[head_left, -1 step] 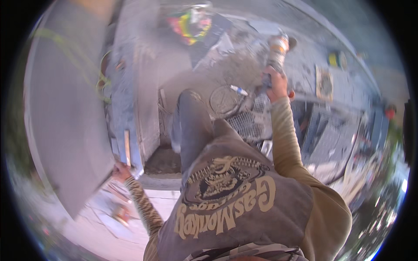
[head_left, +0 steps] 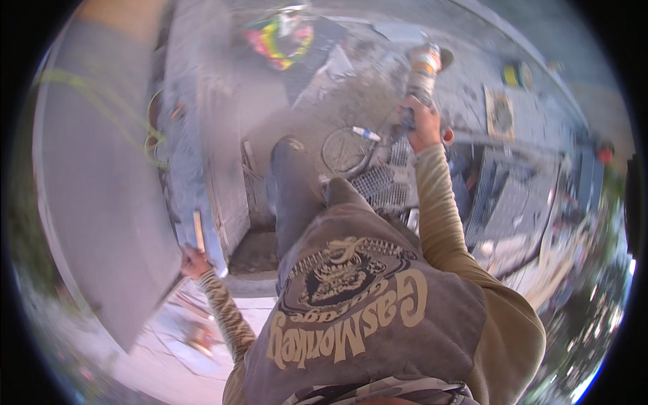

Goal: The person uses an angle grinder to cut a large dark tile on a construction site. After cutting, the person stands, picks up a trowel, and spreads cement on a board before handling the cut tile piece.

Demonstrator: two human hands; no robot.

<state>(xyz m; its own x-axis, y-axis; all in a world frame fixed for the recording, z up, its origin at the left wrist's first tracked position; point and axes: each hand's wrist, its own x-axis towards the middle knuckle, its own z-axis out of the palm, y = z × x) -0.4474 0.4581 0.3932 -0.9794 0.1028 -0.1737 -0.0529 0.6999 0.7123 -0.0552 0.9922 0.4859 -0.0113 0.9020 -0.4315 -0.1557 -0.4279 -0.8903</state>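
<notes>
My right hand (head_left: 424, 125), at the end of an outstretched arm, is closed round the handle of an angle grinder (head_left: 423, 75). The tool points away from me, its head and a dark round disc (head_left: 444, 59) at the far end. On the left, my left hand (head_left: 196, 262) is closed at the near right edge of a large grey panel (head_left: 101, 202); its fingertips are blurred. A short wooden stick (head_left: 198, 229) rises just beyond that hand.
A grey beam (head_left: 219, 169) runs away from me beside the panel. Dusty ground holds a colourful bag (head_left: 280, 44), a white-and-blue tube (head_left: 366, 133) and metal mesh pieces (head_left: 381, 187). Farther right are a yellow-and-dark roll (head_left: 518, 75) and a square plate (head_left: 499, 111). A yellow-green cord (head_left: 101, 88) crosses the panel.
The whole view has turned slightly. The angle grinder and my right hand sit a little farther left in the picture, my left hand slightly farther right. Both grips look the same.
</notes>
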